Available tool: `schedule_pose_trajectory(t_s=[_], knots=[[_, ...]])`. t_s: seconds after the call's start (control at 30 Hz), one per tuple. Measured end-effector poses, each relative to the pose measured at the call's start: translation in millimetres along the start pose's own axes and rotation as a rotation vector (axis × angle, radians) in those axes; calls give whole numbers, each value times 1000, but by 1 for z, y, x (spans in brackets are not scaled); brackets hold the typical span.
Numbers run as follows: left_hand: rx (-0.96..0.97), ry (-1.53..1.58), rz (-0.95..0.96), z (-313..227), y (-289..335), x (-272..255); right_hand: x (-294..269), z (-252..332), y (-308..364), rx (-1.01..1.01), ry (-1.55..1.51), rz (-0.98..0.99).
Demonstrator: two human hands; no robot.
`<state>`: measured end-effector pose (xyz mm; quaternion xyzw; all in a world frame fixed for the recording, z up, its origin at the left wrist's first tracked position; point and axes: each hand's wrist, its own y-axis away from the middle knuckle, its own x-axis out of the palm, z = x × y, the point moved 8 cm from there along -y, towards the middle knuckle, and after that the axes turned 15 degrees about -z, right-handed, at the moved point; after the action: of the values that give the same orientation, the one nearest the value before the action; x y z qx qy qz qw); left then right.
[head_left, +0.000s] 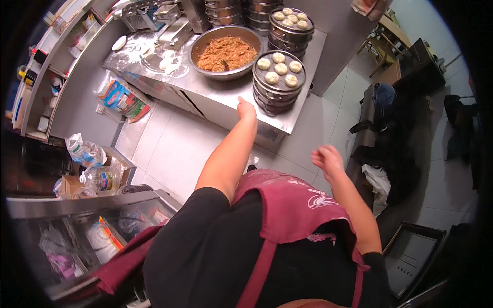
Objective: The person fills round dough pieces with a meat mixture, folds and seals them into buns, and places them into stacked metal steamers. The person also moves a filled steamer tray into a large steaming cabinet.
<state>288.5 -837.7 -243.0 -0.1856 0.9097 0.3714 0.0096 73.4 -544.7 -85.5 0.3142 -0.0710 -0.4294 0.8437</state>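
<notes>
My left hand (pixel 246 109) is stretched forward just in front of the counter's edge, below the bowl and beside the near steamer stack. One digit points up and the other fingers are hidden. Out to the right, away from the counter, my right hand (pixel 328 159) has loosely bent fingers, slightly apart, with nothing seen in them. Several pale pleated buns (pixel 280 69) rest on the top tier of the near steamer stack (pixel 275 97). A large metal bowl (pixel 197 61) holds a reddish-brown minced filling (pixel 226 53) with a dark utensil partly sunk in it.
Behind stands another steamer stack (pixel 290 38) topped with buns. The metal counter (pixel 210 92) carries floured dough pieces (pixel 167 62) and a machine (pixel 141 18) at back left. A colourful sack (pixel 123 100) leans against the wall. A glass-topped cabinet (pixel 102 226) is near left; a dark bench (pixel 372 133) right.
</notes>
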Motion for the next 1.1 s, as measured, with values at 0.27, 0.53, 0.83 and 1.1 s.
schedule_pose_trajectory(t_s=[0.27,0.53,0.83,1.1], knots=[[-460,251,39,13,60,46,171,35,-40,282,-319,-7],[-243,-214,-153,39,28,52,197,40,-43,404,-687,-72],[-246,-81,-164,40,22,51,207,60,-27,403,-751,-118],[-239,-111,-98,3,42,41,212,107,-12,365,-787,-91]])
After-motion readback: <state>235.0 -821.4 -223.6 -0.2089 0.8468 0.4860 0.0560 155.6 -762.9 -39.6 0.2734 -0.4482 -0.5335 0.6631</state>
